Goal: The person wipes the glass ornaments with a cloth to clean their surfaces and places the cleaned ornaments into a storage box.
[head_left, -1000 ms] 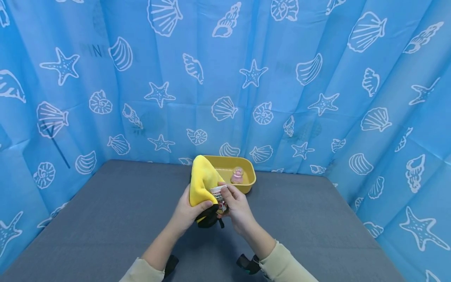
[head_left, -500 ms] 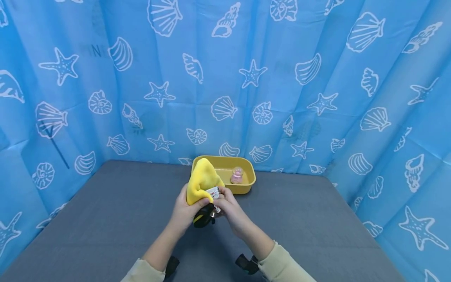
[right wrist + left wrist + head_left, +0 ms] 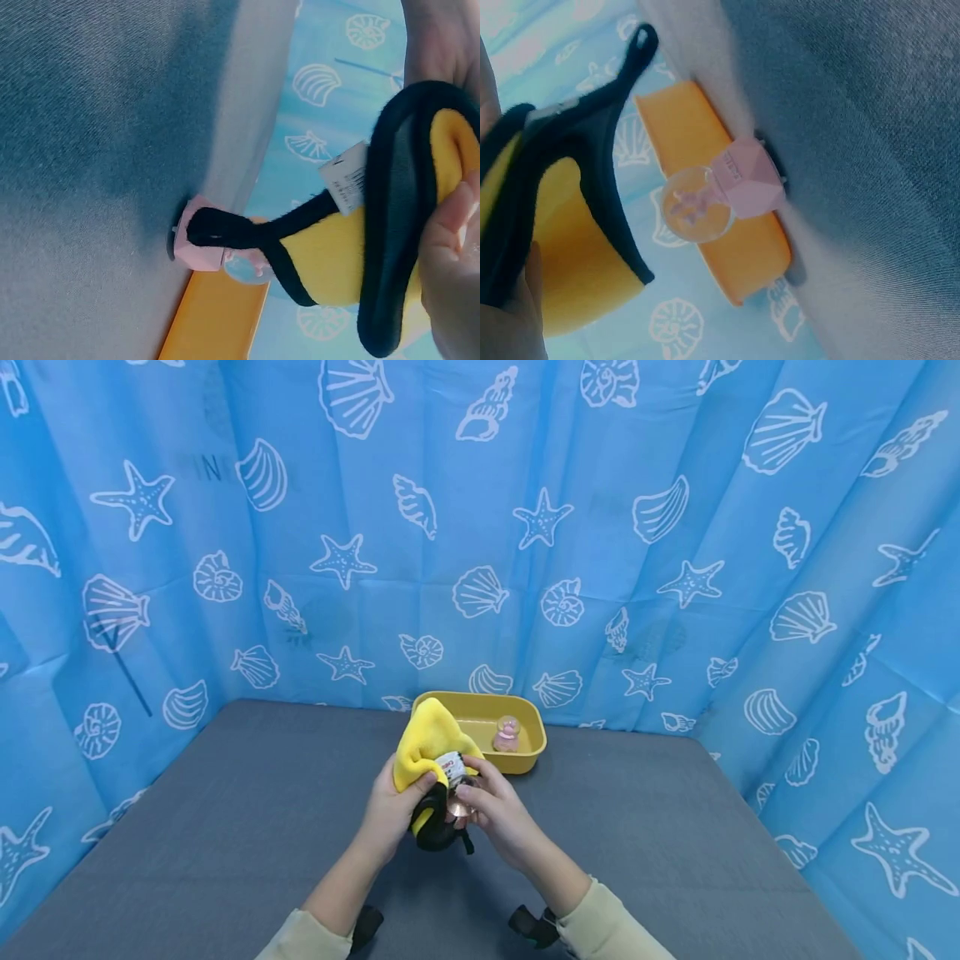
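Yellow cloth (image 3: 429,735) between my hands

My left hand (image 3: 388,814) pinches the black-edged cloth; my right hand (image 3: 501,814) pinches it beside a white label (image 3: 452,766). It is raised in front of the tray (image 3: 519,763). A pink snow globe (image 3: 507,735) stands inside the tray, a second globe (image 3: 746,180) before it on the worktop (image 3: 637,843).

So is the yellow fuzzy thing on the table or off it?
Off it: the yellow fuzzy thing is held up. The left hand grips it, and the left wrist view shows blue curtain behind it.
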Demonstrator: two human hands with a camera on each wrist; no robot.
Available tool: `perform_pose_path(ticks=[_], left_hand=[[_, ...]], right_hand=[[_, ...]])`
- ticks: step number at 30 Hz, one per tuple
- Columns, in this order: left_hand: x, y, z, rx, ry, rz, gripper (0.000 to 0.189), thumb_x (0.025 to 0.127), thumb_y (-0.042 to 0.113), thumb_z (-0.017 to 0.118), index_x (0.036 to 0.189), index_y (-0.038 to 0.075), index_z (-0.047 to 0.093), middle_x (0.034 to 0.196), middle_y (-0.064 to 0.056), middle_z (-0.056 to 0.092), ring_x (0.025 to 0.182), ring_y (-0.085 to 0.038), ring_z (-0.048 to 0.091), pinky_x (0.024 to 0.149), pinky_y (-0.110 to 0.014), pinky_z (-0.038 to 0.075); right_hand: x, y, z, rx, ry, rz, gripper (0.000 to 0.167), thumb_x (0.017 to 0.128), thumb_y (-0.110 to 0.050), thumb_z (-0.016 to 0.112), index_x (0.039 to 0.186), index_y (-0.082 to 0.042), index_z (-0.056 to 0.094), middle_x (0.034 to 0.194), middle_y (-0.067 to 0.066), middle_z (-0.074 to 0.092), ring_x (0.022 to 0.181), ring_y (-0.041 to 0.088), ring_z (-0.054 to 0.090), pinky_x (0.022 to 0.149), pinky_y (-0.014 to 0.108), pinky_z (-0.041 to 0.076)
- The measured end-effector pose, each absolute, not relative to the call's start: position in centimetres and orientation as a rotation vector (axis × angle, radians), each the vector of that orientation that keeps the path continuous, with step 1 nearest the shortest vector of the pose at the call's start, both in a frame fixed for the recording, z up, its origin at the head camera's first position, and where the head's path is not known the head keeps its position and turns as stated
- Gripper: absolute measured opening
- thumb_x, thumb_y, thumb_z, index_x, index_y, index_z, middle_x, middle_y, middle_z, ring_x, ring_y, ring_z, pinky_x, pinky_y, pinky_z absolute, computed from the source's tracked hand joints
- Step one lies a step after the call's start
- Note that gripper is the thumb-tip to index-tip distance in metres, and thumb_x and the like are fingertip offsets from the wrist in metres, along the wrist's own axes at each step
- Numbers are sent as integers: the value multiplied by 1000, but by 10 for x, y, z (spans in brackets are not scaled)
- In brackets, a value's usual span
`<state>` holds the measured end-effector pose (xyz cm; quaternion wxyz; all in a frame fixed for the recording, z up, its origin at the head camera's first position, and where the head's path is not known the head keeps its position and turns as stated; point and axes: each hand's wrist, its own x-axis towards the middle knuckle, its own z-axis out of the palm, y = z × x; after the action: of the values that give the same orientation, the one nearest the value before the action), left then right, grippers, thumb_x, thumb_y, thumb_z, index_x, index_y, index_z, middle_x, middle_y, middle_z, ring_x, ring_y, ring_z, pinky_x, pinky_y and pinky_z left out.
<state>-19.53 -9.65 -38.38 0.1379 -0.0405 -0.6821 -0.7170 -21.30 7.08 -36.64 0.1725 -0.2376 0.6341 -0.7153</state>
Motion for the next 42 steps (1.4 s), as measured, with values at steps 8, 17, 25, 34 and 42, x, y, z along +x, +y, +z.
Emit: perform_pose_path(ticks=[8,17,25,34,42], left_hand=[[-198,-100,-383,-50,-1907,-2211,41,99,19,58,127,-5,42,103,-11,53,89,-16,56,77,-28,50],[-194,-104,-387,-278,-1971,-2228,64,91,27,70,137,2,33,114,-14,49,99,-24,52,85,-32,49],[-195,-99,-385,-178,-1976,-2126,53,94,19,66,134,-1,38,112,-15,51,97,-24,52,84,-32,49],[-194,-102,-381,-133,-1919,-2185,48,101,27,52,134,-4,34,109,-13,50,95,-18,55,82,-29,49],[-191,-99,-386,-250,-1974,-2121,61,93,20,67,138,0,32,113,-14,49,98,-24,51,84,-31,49]], right_hand=[[-211,77,-364,-627,1841,-2035,59,96,-12,49,145,9,25,111,12,52,80,12,54,70,23,43],[-213,80,-368,-775,2091,-1951,55,95,-21,64,136,10,45,109,11,56,88,18,54,78,24,50],[-215,78,-372,-844,2157,-1898,62,93,-29,67,140,5,46,123,21,59,85,15,57,76,24,51],[-212,77,-369,-797,2204,-1906,57,91,-16,70,139,4,47,115,17,58,93,18,58,78,25,51],[-210,72,-370,-792,2256,-1881,57,87,-15,74,135,7,50,113,15,60,88,17,58,76,24,52]])
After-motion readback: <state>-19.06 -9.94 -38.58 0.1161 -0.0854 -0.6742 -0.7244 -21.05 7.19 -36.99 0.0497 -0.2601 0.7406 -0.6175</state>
